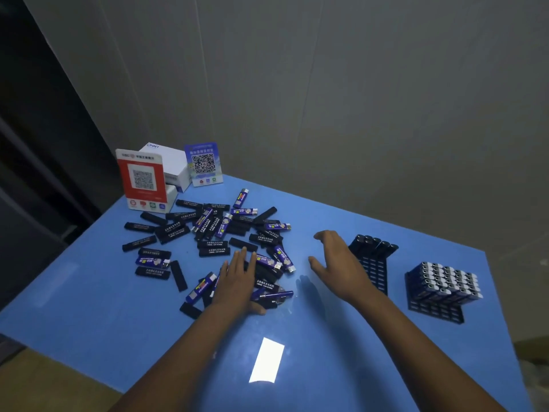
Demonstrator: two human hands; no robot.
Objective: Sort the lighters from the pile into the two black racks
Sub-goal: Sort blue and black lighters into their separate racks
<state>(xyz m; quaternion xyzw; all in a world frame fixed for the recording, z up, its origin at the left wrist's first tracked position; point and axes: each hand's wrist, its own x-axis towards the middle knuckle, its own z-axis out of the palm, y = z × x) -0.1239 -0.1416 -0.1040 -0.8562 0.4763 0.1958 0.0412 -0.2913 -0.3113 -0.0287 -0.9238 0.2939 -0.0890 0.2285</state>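
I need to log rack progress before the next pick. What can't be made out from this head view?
- Left hand: lies flat over the lighter pile; lighters beneath it are hidden.
- Near black rack: its lower left part is hidden by the right hand and wrist.
- Far black rack: slots behind the standing blue lighters are hidden.
- Lighter print: too small and blurred to read.

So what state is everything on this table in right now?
Left hand: open, flat on the lighters.
Right hand: open, holding nothing, fingers loosely spread.
Pile of black and blue lighters: scattered, lying flat.
Nearer black plastic rack: mostly empty, few black lighters.
Farther black plastic rack: mostly filled with upright blue lighters.
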